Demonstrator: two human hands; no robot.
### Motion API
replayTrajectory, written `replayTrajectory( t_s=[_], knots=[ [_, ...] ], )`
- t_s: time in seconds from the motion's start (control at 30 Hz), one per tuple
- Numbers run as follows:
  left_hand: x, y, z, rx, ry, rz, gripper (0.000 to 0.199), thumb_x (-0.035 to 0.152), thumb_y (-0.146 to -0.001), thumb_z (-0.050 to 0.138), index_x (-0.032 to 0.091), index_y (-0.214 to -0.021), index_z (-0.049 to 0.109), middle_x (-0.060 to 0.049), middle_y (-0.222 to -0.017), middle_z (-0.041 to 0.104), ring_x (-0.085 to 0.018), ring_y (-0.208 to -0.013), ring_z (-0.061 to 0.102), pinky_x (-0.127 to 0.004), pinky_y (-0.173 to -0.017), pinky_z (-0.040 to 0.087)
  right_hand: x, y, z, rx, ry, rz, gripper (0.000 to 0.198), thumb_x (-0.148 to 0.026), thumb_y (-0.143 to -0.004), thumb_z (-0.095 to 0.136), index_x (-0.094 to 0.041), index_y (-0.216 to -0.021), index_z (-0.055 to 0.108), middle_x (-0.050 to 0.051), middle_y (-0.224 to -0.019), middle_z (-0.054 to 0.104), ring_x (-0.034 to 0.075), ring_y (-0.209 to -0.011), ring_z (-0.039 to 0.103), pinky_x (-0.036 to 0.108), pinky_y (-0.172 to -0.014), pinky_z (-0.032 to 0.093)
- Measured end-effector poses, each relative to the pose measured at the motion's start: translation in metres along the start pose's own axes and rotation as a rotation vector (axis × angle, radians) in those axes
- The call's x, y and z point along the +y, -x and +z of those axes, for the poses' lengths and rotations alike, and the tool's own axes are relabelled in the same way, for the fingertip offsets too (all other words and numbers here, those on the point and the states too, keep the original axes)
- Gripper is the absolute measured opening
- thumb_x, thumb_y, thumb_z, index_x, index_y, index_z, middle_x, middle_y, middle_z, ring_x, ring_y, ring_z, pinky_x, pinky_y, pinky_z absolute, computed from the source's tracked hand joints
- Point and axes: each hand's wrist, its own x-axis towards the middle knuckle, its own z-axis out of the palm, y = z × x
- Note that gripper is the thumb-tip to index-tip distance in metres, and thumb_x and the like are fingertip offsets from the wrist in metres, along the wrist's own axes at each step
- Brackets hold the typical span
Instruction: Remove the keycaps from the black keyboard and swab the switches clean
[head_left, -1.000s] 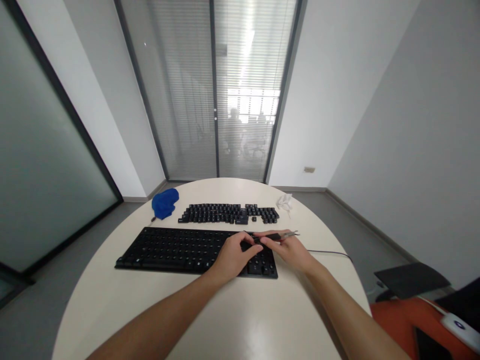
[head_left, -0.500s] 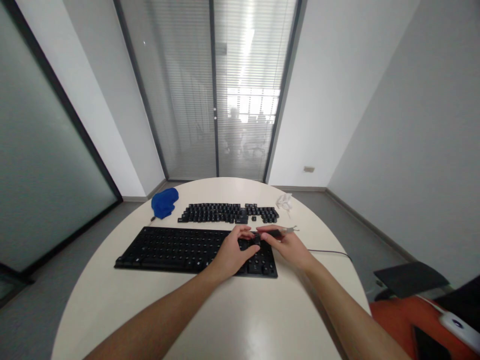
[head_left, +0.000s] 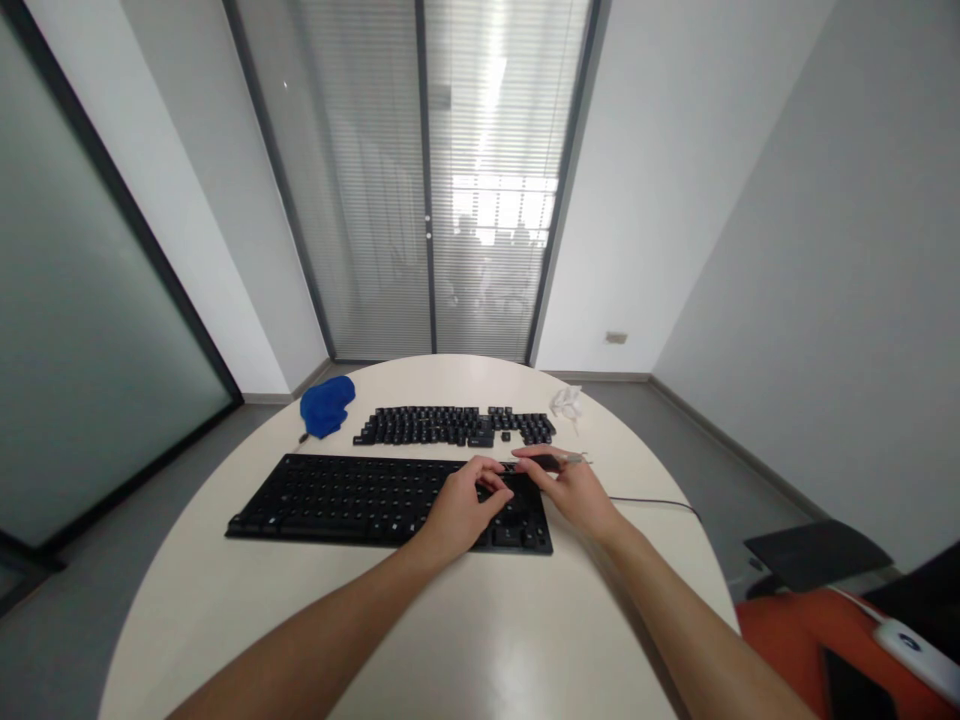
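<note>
A black keyboard (head_left: 330, 497) lies across the round table, with most of its keycaps off and a few still fitted along its front row. Over its right-hand part rests my left hand (head_left: 463, 506), thumb and fingers curved but apart, with nothing visible between them. Close beside it, at the keyboard's back right corner, my right hand (head_left: 576, 495) is closed around a keycap puller (head_left: 551, 463) with a dark handle. The puller's thin metal end points right, away from the keys. What lies under the right fingertips is too dark to make out.
Removed black keycaps (head_left: 420, 425) stand in rows behind the keyboard. A blue cloth bag (head_left: 328, 405) is at the back left, crumpled white material (head_left: 567, 402) at the back right. A cable (head_left: 652, 500) crosses the table's right side. An orange chair (head_left: 787, 640) stands at lower right.
The fingertips of both hands have parted slightly, and the small dark piece seen between them earlier no longer shows there. The puller stays in my right hand.
</note>
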Motion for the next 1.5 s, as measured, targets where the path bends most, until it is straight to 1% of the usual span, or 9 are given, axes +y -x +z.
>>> replayTrajectory(
  t_s=[0.17,0.37,0.47,0.63,0.8,1.03,1.27,1.37,1.5],
  knots=[
    [0.011,0.006,-0.001,-0.026,-0.194,0.083,0.014,0.022,-0.082,0.069,0.019,-0.095,0.065,-0.003,-0.091,0.071,-0.019,-0.086,0.065,-0.033,-0.085,0.050,0.000,-0.001,0.000,-0.043,0.046,0.004,0.027,-0.041,-0.094,0.055,-0.021,-0.100,0.072,0.007,-0.101,0.075,0.024,-0.095,0.067,0.033,-0.081,0.051],
    [0.016,0.011,-0.001,-0.089,-0.372,0.173,0.015,0.018,-0.075,0.075,0.021,-0.089,0.070,-0.003,-0.092,0.072,-0.023,-0.094,0.061,-0.036,-0.087,0.047,0.004,-0.002,-0.011,0.019,0.077,0.034,0.037,-0.046,-0.097,0.050,-0.018,-0.091,0.072,0.008,-0.087,0.073,0.023,-0.086,0.066,0.033,-0.078,0.049],
    [0.012,0.007,-0.002,-0.076,-0.308,0.142,0.007,0.021,-0.080,0.072,0.021,-0.087,0.072,-0.003,-0.092,0.074,-0.023,-0.095,0.062,-0.037,-0.089,0.047,0.006,-0.002,-0.017,0.045,0.089,0.013,0.039,-0.047,-0.098,0.047,-0.018,-0.089,0.072,0.008,-0.089,0.071,0.023,-0.088,0.065,0.032,-0.077,0.048],
    [0.007,-0.002,-0.006,0.054,-0.021,-0.005,0.011,0.025,-0.084,0.065,0.018,-0.088,0.072,-0.005,-0.091,0.074,-0.021,-0.088,0.067,-0.033,-0.087,0.049,0.005,-0.002,-0.016,0.031,0.103,-0.148,0.036,-0.041,-0.101,0.044,-0.020,-0.094,0.071,0.008,-0.096,0.068,0.022,-0.097,0.063,0.034,-0.090,0.047],
    [0.004,-0.007,-0.010,0.140,0.197,-0.101,0.021,0.037,-0.082,0.065,0.016,-0.082,0.067,-0.004,-0.083,0.072,-0.020,-0.081,0.067,-0.030,-0.079,0.049,-0.001,0.000,-0.004,-0.041,0.134,-0.117,0.030,-0.036,-0.102,0.041,-0.021,-0.108,0.067,0.008,-0.106,0.071,0.022,-0.100,0.064,0.035,-0.090,0.048],
    [-0.001,-0.009,-0.010,0.170,0.279,-0.173,0.029,0.045,-0.079,0.067,0.016,-0.075,0.061,-0.001,-0.069,0.066,-0.017,-0.068,0.061,-0.027,-0.068,0.045,-0.012,0.004,0.010,-0.046,0.235,-0.137,0.030,-0.035,-0.090,0.063,-0.021,-0.116,0.064,0.006,-0.100,0.073,0.020,-0.085,0.067,0.030,-0.079,0.051],
    [0.003,-0.007,-0.009,0.121,0.277,-0.151,0.029,0.045,-0.079,0.066,0.017,-0.076,0.059,-0.001,-0.073,0.065,-0.018,-0.073,0.062,-0.028,-0.073,0.046,-0.013,0.005,0.015,-0.006,0.308,-0.190,0.038,-0.040,-0.084,0.070,-0.021,-0.117,0.064,0.006,-0.101,0.074,0.020,-0.084,0.067,0.030,-0.079,0.051],
    [0.005,-0.007,-0.009,0.108,0.271,-0.138,0.028,0.045,-0.082,0.063,0.017,-0.079,0.061,-0.004,-0.080,0.069,-0.021,-0.082,0.065,-0.031,-0.082,0.046,-0.012,0.003,0.008,0.021,0.332,-0.144,0.039,-0.043,-0.086,0.068,-0.021,-0.118,0.065,0.006,-0.099,0.074,0.020,-0.081,0.067,0.029,-0.075,0.050],
    [0.006,-0.006,-0.009,0.053,0.215,-0.104,0.028,0.043,-0.089,0.056,0.017,-0.083,0.064,-0.007,-0.091,0.073,-0.023,-0.094,0.066,-0.036,-0.093,0.044,0.005,-0.003,-0.018,0.129,0.466,0.041,0.042,-0.048,-0.088,0.063,-0.022,-0.120,0.065,0.005,-0.085,0.073,0.020,-0.071,0.066,0.028,-0.065,0.047]
  ],
)
